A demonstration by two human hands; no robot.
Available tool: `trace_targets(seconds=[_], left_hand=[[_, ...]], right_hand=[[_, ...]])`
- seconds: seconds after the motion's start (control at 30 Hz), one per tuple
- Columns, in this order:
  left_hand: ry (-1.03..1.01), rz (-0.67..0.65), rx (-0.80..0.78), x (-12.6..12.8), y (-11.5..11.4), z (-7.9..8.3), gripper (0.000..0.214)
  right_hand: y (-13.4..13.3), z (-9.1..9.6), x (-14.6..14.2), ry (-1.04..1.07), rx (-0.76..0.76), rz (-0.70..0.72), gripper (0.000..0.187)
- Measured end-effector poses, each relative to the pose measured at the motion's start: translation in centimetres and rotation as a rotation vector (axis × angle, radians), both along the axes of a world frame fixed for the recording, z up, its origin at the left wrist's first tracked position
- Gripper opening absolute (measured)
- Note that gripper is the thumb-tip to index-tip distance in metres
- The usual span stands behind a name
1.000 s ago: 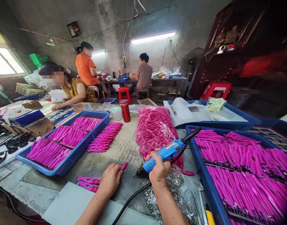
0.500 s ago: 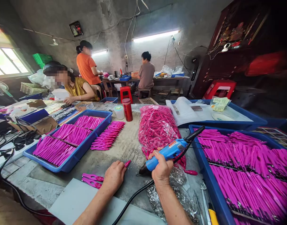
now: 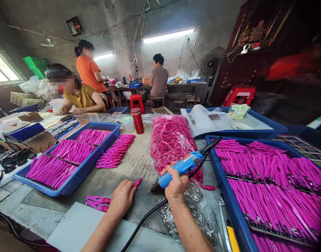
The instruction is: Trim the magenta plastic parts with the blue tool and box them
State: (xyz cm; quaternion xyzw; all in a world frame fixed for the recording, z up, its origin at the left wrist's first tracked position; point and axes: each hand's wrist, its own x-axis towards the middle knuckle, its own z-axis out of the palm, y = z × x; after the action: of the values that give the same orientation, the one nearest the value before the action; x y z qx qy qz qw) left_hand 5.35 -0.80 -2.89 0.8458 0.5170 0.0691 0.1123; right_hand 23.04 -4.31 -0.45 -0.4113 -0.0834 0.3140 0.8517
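Note:
My left hand [image 3: 123, 196] is closed on a pink tapered plastic piece [image 3: 138, 182], whose glossy tip sticks out past the fingers; the rest of it is hidden under the hand. In my right hand [image 3: 176, 185] is a blue electric screwdriver [image 3: 181, 166], slanted down to the left. Its dark nose and thin bit point at the tabletop, slightly right of the pink tip and apart from it. Left of my left hand lie a few pink pieces with slotted bodies [image 3: 96, 203]. Small metal screws [image 3: 144, 169] are scattered beyond my hands.
A clear bag of pink parts [image 3: 173, 140] sits behind the screwdriver, and a bag of metal screws [image 3: 192, 213] lies under my right forearm. Blue trays [image 3: 68, 187] [image 3: 215, 168] of pink pieces flank me. A red bottle [image 3: 138, 120] stands farther back. Co-workers [image 3: 80, 94] sit and stand beyond.
The camera view has turned slightly right, so the scene sits farther left. My hands keep nearly the same pose, with the screwdriver bit still close to the pink piece's tip.

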Motion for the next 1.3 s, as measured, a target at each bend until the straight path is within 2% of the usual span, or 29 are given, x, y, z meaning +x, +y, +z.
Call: trace_targets(seconds=[0.1,0.47,0.7,1.03,1.3], left_hand=[[0.084,0.004,0.025,0.3,-0.2,0.1,0.022],[0.182,0.061,-0.068,1.4,-0.6,1.4,0.022],[0.165,0.076,-0.098,1.7,-0.8,1.5,0.022],[-0.054,0.080,-0.171,0.6,0.2,1.5,0.023],[-0.193,0.085,-0.240,0.0,0.8,2.4,0.024]], right_hand=[[0.0,0.0,0.0,0.021,0.004,0.000,0.039],[-0.3,0.2,-0.1,-0.027,0.015,-0.003,0.037],[-0.5,0.5,-0.6,-0.076,-0.003,-0.009,0.037],[-0.4,0.3,-0.4,-0.067,0.003,-0.010,0.040],[-0.1,0.0,-0.2,-0.045,0.005,-0.015,0.036]])
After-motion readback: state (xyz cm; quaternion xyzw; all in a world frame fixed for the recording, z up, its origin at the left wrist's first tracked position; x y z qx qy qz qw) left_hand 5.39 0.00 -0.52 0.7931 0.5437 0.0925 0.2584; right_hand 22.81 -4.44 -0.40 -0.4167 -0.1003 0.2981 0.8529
